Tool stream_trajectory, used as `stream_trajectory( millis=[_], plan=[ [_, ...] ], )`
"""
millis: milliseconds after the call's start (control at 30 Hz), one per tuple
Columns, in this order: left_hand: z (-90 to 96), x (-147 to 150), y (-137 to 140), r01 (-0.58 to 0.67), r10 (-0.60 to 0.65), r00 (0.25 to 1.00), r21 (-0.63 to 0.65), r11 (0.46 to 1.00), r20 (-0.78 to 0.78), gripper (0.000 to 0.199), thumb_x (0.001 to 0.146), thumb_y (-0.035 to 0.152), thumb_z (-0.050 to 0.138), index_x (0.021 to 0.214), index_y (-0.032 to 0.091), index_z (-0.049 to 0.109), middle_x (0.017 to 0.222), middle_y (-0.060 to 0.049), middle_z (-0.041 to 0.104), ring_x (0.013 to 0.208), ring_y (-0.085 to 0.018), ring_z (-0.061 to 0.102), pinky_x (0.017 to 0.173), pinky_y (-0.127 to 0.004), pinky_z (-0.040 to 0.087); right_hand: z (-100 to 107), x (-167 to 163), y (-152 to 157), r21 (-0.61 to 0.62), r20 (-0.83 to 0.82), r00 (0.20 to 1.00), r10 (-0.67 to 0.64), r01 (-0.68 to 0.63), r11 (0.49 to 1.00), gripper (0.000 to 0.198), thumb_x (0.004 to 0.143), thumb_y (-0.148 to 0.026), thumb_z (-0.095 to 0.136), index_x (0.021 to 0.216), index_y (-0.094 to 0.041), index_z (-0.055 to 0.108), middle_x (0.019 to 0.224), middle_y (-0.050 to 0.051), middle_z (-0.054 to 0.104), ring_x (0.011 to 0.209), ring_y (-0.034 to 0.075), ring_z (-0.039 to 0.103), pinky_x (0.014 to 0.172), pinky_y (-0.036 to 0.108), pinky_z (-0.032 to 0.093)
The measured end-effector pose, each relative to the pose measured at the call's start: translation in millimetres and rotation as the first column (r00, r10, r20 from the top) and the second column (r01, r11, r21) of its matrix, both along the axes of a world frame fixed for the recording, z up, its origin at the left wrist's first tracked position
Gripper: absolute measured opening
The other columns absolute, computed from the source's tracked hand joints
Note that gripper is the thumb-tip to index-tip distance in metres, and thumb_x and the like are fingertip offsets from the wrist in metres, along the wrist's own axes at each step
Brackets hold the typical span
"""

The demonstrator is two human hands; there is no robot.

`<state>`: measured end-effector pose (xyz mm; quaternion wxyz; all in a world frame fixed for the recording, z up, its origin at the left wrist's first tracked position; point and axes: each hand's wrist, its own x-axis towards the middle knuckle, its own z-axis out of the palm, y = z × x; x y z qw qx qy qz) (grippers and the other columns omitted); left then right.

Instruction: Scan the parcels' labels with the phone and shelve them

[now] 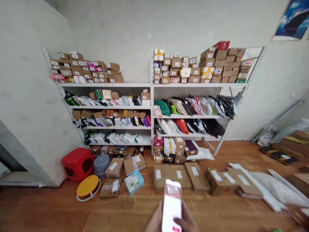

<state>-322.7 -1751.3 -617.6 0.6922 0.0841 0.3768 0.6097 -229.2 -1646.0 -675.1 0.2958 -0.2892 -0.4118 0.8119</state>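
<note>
A smartphone [171,206] with a lit, mostly white screen is held upright at the bottom centre of the head view. My left hand [154,219] grips its left side. Along the right edge, my right hand [188,220] wraps the phone, and its thumb lies over the lower screen near a red patch. The screen's text is too blurred to read. Beyond the phone's top, brown cardboard boxes [161,178] with white labels lie on the floor.
White metal shelves [108,85] along the wall carry labelled boxes and bagged parcels. On the left floor are a red stool [77,161], a yellow round stool [88,186], a grey round container [101,163] and a blue box [134,182]. White wrapped parcels [280,188] lie at right.
</note>
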Motion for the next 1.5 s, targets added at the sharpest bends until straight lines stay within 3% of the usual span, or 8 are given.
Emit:
stream_trajectory(
  millis=[33,133,267,467,633,967,1367,1500],
  plan=[
    [-3.5,-17,-13,0.006,-0.006,1.000,-0.009,1.000,0.007,0.065,0.084,0.065,0.052,0.130,0.018,0.057,0.111,-0.016,0.068,0.094,-0.031,0.067,0.059,-0.033,0.051,4,-13,-22,0.002,-0.008,1.000,-0.018,0.018,1.000,0.064,0.053,-0.026,0.083,0.111,-0.037,0.060,0.112,0.004,0.070,0.106,0.035,0.066,0.083,0.051,0.055],
    [-5.2,-78,-56,-0.056,0.057,0.997,0.019,0.998,-0.060,0.070,0.089,0.064,0.044,0.144,0.021,0.041,0.116,-0.016,0.067,0.091,-0.030,0.068,0.054,-0.028,0.049,20,-75,-68,0.074,-0.035,0.999,-0.015,0.018,0.997,0.049,0.061,-0.022,0.075,0.107,-0.024,0.059,0.100,0.005,0.073,0.090,0.029,0.069,0.080,0.044,0.053],
    [7.0,-150,-109,-0.181,0.181,0.979,0.006,0.983,-0.098,0.067,0.091,0.056,0.049,0.150,0.036,0.025,0.131,-0.011,0.060,0.102,-0.026,0.065,0.074,-0.036,0.055,30,-167,-103,0.052,-0.018,0.999,0.028,-0.028,0.998,0.034,0.071,-0.027,0.065,0.104,-0.022,0.058,0.091,0.002,0.073,0.077,0.023,0.066,0.073,0.036,0.051],
    [15.2,-203,-150,-0.278,0.273,0.953,-0.026,0.960,-0.131,0.066,0.093,0.055,0.045,0.151,0.034,0.024,0.136,-0.011,0.056,0.108,-0.028,0.062,0.086,-0.044,0.053,31,-234,-142,0.152,0.032,0.999,0.033,-0.037,0.988,0.030,0.067,-0.020,0.065,0.097,-0.022,0.060,0.089,0.000,0.069,0.079,0.022,0.061,0.072,0.032,0.047],
    [10.7,-220,-159,-0.312,0.308,0.945,-0.025,0.950,-0.109,0.064,0.095,0.053,0.041,0.152,0.034,0.021,0.135,-0.011,0.057,0.109,-0.027,0.062,0.088,-0.043,0.052,31,-253,-153,0.236,0.065,0.998,0.023,-0.038,0.971,0.030,0.068,-0.021,0.068,0.097,-0.022,0.059,0.091,0.000,0.067,0.086,0.023,0.058,0.078,0.034,0.044],
    [6.9,-242,-162,-0.290,0.285,0.942,-0.002,0.957,-0.179,0.067,0.094,0.048,0.046,0.153,0.036,0.015,0.136,-0.012,0.055,0.094,-0.027,0.066,0.069,-0.037,0.058,31,-249,-141,0.264,-0.067,0.963,0.260,-0.235,0.935,0.048,0.071,-0.018,0.053,0.119,-0.024,0.059,0.108,0.001,0.069,0.098,0.024,0.060,0.090,0.037,0.044],
    [-3.4,-251,-146,-0.275,0.272,0.948,0.008,0.961,-0.166,0.070,0.092,0.054,0.046,0.152,0.035,0.016,0.134,-0.012,0.057,0.097,-0.025,0.067,0.072,-0.036,0.059,21,-252,-128,0.305,-0.089,0.954,0.287,-0.248,0.920,0.051,0.075,-0.015,0.051,0.124,-0.028,0.055,0.120,0.000,0.066,0.106,0.024,0.059,0.089,0.036,0.046],
    [-6.8,-251,-145,-0.268,0.271,0.941,0.040,0.963,-0.205,0.069,0.092,0.056,0.045,0.151,0.041,0.013,0.139,-0.009,0.053,0.099,-0.025,0.066,0.070,-0.035,0.060,22,-259,-131,0.330,-0.079,0.960,0.270,-0.230,0.916,0.048,0.076,-0.019,0.063,0.123,-0.028,0.052,0.120,0.002,0.064,0.109,0.025,0.059,0.091,0.037,0.046]
  ],
)
